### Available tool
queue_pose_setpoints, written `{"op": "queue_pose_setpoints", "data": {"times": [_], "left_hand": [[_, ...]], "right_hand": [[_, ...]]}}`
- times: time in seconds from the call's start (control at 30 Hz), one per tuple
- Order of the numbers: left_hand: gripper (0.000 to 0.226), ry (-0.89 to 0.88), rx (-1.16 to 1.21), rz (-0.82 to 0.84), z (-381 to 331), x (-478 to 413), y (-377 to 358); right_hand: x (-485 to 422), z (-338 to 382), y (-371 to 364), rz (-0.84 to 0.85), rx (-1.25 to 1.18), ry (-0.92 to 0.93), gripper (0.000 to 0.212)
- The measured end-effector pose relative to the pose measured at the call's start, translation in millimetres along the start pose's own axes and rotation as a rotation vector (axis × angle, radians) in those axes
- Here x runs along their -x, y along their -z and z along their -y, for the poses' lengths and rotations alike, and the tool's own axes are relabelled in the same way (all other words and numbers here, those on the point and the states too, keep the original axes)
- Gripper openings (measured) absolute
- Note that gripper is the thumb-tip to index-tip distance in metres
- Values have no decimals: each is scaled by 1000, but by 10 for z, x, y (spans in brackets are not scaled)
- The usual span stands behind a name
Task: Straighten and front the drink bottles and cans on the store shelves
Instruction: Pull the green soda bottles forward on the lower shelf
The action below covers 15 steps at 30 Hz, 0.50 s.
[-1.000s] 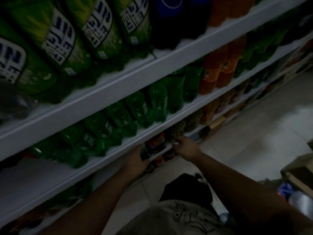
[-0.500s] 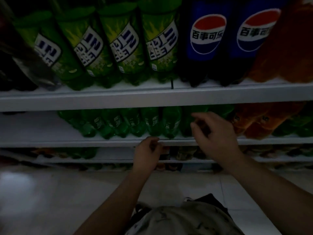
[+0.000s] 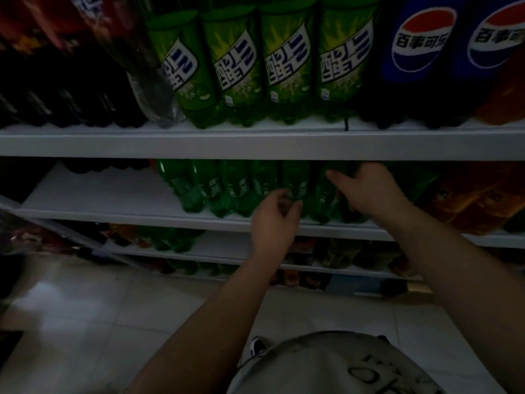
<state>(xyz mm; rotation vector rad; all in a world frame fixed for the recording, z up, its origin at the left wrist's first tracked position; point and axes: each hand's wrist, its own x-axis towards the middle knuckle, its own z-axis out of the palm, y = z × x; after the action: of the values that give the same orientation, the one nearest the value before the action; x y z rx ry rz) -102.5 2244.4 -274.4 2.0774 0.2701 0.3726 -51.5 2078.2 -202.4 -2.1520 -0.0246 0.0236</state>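
While the small green bottles (image 3: 216, 189) get fronted: they stand in one tight row near the front lip of the middle shelf (image 3: 127, 214), and both hands are in at the row's right end.
Left hand (image 3: 274, 220): fingers curled toward the thumb, right at a bottle's lower body. It's too dark to call it a grip.
Right hand (image 3: 369, 194): it lies over the shoulders of the rightmost green bottles, thumb out to the left, fingers bent. Holding or only touching, I cannot tell.
Step in hand: straightening mid-row, by my read, with this shelf partly done.
Next move: probably a pull toward the lip and a twist to bring a label forward. It wants a light touch, since the neighbours touch and could topple.
Materials: glossy thin plastic with round bases, so slick and easy to spin.
Orange bottles (image 3: 468, 200): same shelf, just right of the hands.
Upper shelf (image 3: 255, 143): a smooth white edge, with large green bottles (image 3: 289, 66) and blue cola bottles (image 3: 420, 46) on it, labels out.
Floor (image 3: 142, 322): pale, shiny tiles.
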Motion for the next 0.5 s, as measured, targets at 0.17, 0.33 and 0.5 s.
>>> {"op": "queue_pose_setpoints", "data": {"times": [0.17,0.33,0.5], "left_hand": [[43,-64,-107,-1,-350,-318,18],[58,63,-244,29,-540,-542,-55],[48,112,-289,96,-487,-669,-19]], "right_hand": [[-100,-18,-61,-58,-191,-8,12],[-108,-53,-129,-168,-305,48,22],[-100,-68,-162,-229,-375,131,26]]}}
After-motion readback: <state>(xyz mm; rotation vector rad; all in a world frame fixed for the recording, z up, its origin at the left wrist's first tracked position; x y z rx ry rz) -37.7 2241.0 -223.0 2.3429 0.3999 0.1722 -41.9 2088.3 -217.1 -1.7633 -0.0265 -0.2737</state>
